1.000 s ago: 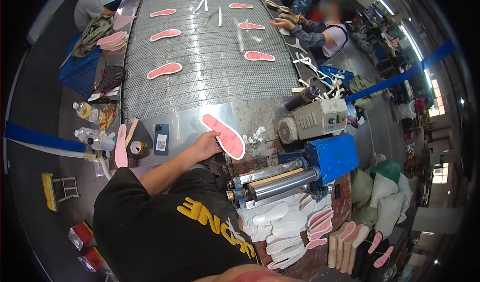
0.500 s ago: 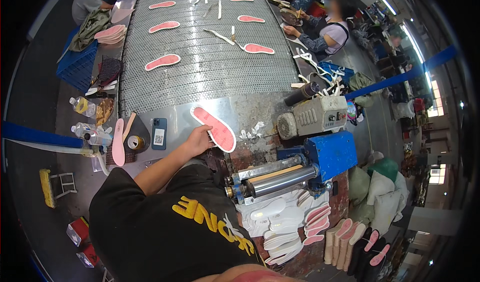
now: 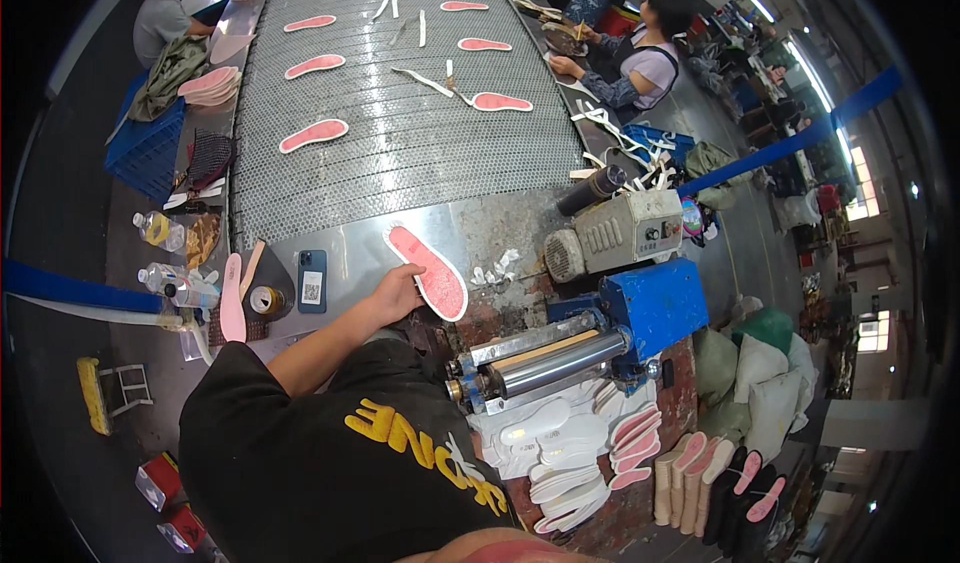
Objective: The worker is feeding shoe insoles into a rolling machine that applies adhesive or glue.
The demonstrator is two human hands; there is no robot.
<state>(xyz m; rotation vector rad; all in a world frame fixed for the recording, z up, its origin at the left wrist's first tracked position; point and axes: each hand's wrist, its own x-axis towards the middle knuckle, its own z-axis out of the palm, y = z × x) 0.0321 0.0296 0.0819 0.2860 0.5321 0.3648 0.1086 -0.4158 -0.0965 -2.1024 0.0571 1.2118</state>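
My left hand (image 3: 397, 295) is closed on the near-left edge of a pink insole (image 3: 430, 275) with a white rim. The insole is held slanted, pink face up, over the metal plate (image 3: 370, 231) at the near end of a mesh conveyor belt (image 3: 400, 153). My fingertips lie on the pink face; the thumb is hard to make out. Just right of the insole lie white crumpled scraps (image 3: 494, 269). Closer to me stands a blue machine (image 3: 655, 308) with a shiny metal roller (image 3: 560, 365). My right hand does not show.
Pink insoles (image 3: 314, 136) and white strips (image 3: 422, 83) lie on the belt. Left are a phone (image 3: 312, 281), a can (image 3: 265, 300) and bottles (image 3: 182, 288). White insoles (image 3: 565, 488) are piled below the roller. A motor unit (image 3: 625, 235) stands at right; a co-worker (image 3: 645, 58) sits beyond.
The whole view has shifted slightly, so most of the scene sits a little lower and further left. My left hand keeps its hold on the insole.
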